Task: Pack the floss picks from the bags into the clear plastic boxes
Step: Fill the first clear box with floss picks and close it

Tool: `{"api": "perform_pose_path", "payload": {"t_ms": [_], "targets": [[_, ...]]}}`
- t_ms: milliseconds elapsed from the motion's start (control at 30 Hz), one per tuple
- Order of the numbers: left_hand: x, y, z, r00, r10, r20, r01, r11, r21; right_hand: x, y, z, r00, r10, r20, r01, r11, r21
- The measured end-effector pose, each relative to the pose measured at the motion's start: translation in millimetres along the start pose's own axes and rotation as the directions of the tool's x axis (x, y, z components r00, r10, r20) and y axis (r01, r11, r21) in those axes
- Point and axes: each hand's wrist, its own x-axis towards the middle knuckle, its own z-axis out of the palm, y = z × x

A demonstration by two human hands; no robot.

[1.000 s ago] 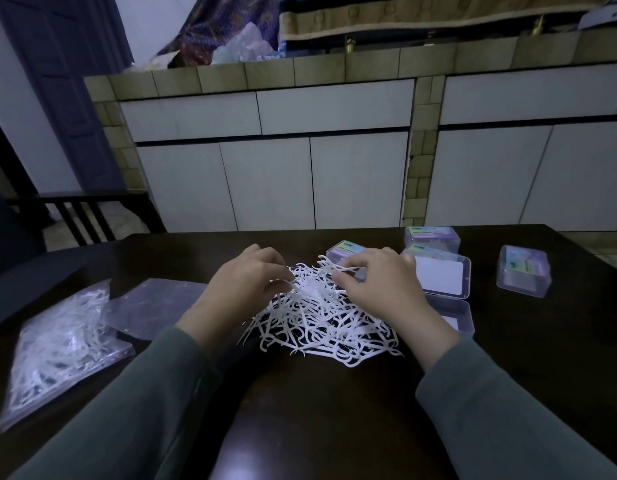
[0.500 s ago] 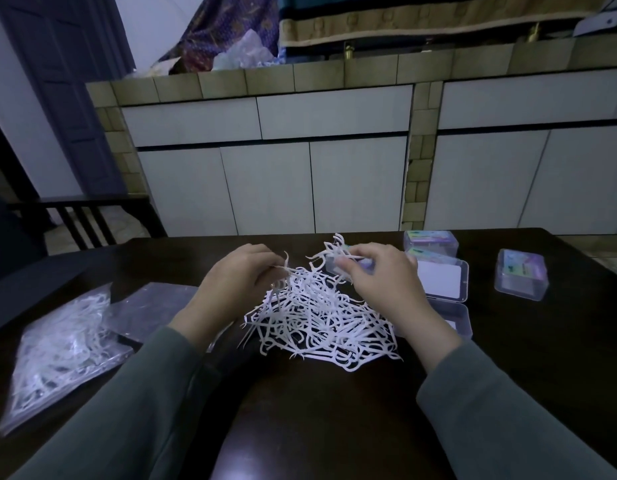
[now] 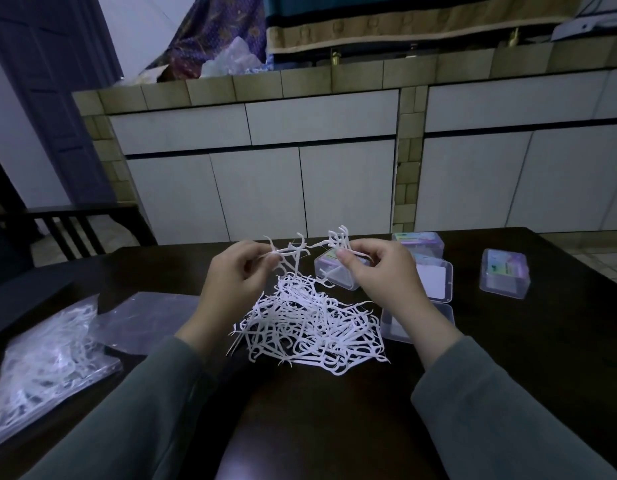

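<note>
Loose floss picks point(image 3: 307, 327) piled on dark surface point(image 3: 334, 427) at centre. Beyond the pile, left hand point(image 3: 236, 271) and right hand point(image 3: 376, 268) each pinch raised picks. Clear boxes point(image 3: 504, 278) lie far right; filled bag point(image 3: 47, 362) near left.

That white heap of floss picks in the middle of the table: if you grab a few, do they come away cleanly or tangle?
Probably tangle: the picks lifted by the left hand and right hand hang hooked together, trailing down to the heap of floss picks. They look thin and light, so a push would likely scatter them. Each seems fairly stiff, keeping its shape.
</note>
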Motion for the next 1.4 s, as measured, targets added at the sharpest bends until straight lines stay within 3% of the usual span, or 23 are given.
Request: {"api": "perform_pose_path", "payload": {"t_ms": [233, 600, 933, 1167, 1300, 1400], "targets": [[9, 23, 19, 0.998, -0.018, -0.054, 0.014, 0.997, -0.077, 4, 7, -34, 1.000, -0.005, 0.024, 0.005, 1.000, 0.004], [15, 76, 92, 0.999, -0.037, -0.020, 0.031, 0.968, -0.248, -11, 50, -97, 0.975, 0.183, 0.124, -0.123, 0.915, -0.385], [8, 85, 115, 1.000, -0.027, -0.001, 0.026, 0.976, -0.215, -13, 57, -103, 0.936, 0.224, 0.273, 0.015, 0.747, -0.665], [4, 79, 113, 0.999, -0.017, 0.036, 0.025, 0.973, -0.231, -7, 47, -90, 0.918, 0.210, 0.338, 0.182, 0.532, -0.827], [4, 76, 112, 0.999, -0.025, 0.037, 0.033, 0.972, -0.233, -4, 43, -80, 0.939, 0.111, 0.326, 0.211, 0.565, -0.798], [3, 74, 112, 0.999, -0.024, 0.039, 0.032, 0.974, -0.222, -8, 45, -77, 0.932, 0.137, 0.335, 0.194, 0.593, -0.781]]}}
